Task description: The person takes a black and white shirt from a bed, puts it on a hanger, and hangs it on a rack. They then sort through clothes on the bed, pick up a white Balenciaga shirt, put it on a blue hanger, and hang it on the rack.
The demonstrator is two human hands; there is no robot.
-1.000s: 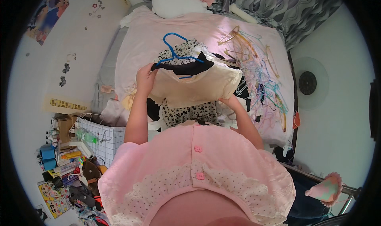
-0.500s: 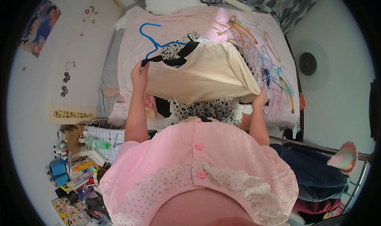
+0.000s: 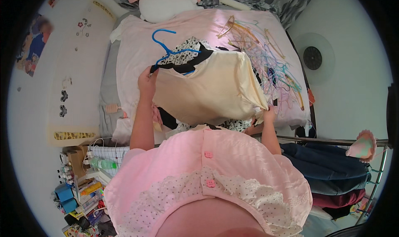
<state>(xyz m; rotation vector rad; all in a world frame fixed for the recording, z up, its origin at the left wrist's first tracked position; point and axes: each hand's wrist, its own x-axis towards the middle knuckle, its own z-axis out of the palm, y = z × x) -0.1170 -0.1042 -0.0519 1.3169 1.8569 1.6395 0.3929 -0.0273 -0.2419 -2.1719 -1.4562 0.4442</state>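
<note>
A cream garment with black trim (image 3: 203,85) is stretched between my two hands above the bed. Inside its neckline sits a blue clothes hanger (image 3: 169,51), its hook sticking out at the top left. My left hand (image 3: 147,80) is closed on the black-trimmed corner beside the hanger's end. At the lower right, my right hand (image 3: 270,113) pinches the garment's edge. Behind and below the cream cloth shows a white garment with black spots (image 3: 183,56), partly covered. Some pink cloth (image 3: 156,118) lies near my left forearm.
A tangle of coloured hangers (image 3: 272,62) lies on the pink bedsheet (image 3: 137,50) at the right. Dark trousers hang on a metal rail (image 3: 320,141) at the lower right. A white wire basket (image 3: 118,154) and cluttered shelves stand lower left. A pink hairbrush (image 3: 112,108) rests by the bed's left edge.
The garment's right side has come lower and nearer with my right hand, so the front hangs flatter and covers more of the spotted cloth. My left hand keeps its grip. The view has shifted slightly.
</note>
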